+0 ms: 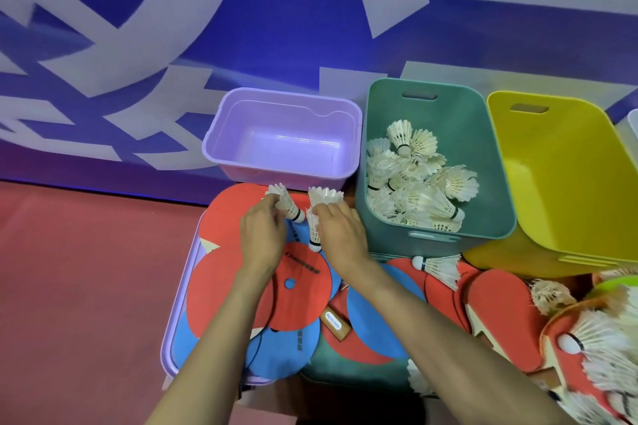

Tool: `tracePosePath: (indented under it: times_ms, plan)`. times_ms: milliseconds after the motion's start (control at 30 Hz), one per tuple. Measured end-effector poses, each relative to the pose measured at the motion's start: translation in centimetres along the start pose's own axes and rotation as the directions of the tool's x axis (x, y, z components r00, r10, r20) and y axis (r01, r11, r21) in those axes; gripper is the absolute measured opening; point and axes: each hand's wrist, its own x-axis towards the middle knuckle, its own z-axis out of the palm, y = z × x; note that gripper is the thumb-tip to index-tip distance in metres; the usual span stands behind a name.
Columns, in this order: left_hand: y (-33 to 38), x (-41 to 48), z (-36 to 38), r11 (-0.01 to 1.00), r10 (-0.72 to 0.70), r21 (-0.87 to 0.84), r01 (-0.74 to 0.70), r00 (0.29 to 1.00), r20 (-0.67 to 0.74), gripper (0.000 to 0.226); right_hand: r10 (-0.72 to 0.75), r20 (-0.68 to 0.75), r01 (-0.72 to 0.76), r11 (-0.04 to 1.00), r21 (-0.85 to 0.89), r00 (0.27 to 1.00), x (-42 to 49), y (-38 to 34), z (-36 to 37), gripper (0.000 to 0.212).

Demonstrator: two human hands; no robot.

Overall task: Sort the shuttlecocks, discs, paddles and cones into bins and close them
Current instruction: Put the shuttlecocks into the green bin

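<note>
Red and blue discs (300, 290) are lying nearest, under both wrists. The left hand (262, 235) is pinching one shuttlecock (288, 205); the right hand (340, 235) is gripping two shuttlecocks (324, 197). Beyond, I am seeing a purple bin (241, 128) beside the green bin (483, 134) holding a shuttlecock heap (417, 179).

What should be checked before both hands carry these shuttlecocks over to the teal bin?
1. Grip of the left hand on the single shuttlecock: ok.
2. Grip of the right hand on the right-hand shuttlecocks: ok.
3. The teal bin open, with only shuttlecocks inside: ok.
4. The purple bin free of shuttlecocks: ok.
5. No shuttlecocks left outside the bins: not ok; a stray shuttlecock lies in front of the teal bin, with more at far right.
</note>
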Motion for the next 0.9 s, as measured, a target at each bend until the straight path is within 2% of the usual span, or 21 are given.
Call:
tracePosePath:
  times_ms: [133,233,367,533,633,733,900]
  plan:
    - [0.8,-0.9,-0.3,1.000,0.011,-0.026,-0.012,1.000,-0.026,0.015,-0.053,-0.073,0.054,0.998,0.021,0.996,-1.8,0.3,-1.4,0.038]
    - [1.8,-1.4,-0.9,0.998,0.052,-0.034,-0.054,0.996,-0.071,0.016,-0.080,-0.185,0.091,0.994,0.054,0.980,-2.9,0.8,-2.5,0.033]
    - [4.9,-1.8,-2.8,0.991,0.120,-0.034,-0.130,0.969,-0.215,0.015,-0.095,-0.325,0.140,0.983,0.117,0.941,-4.4,1.3,-5.5,0.026]
    - [10.3,-1.5,-4.7,0.954,0.134,-0.208,-0.217,0.926,-0.352,0.017,-0.055,-0.403,0.152,0.965,0.212,0.914,-6.1,2.2,-10.9,0.016]
    - [13.1,-0.9,-4.0,0.915,0.182,-0.293,-0.278,0.931,-0.316,0.014,0.026,-0.400,0.088,0.961,0.262,0.916,-6.9,3.8,-13.5,0.018]
    - [15.2,-0.6,-2.0,0.900,0.245,-0.302,-0.315,0.937,-0.247,0.011,0.084,-0.405,0.026,0.966,0.259,0.911,-7.6,6.0,-15.5,0.018]
    - [17.4,-0.3,2.5,0.919,0.315,-0.256,-0.299,0.949,0.024,0.027,0.088,-0.411,-0.018,0.985,0.172,0.907,-8.1,9.4,-17.4,0.015]
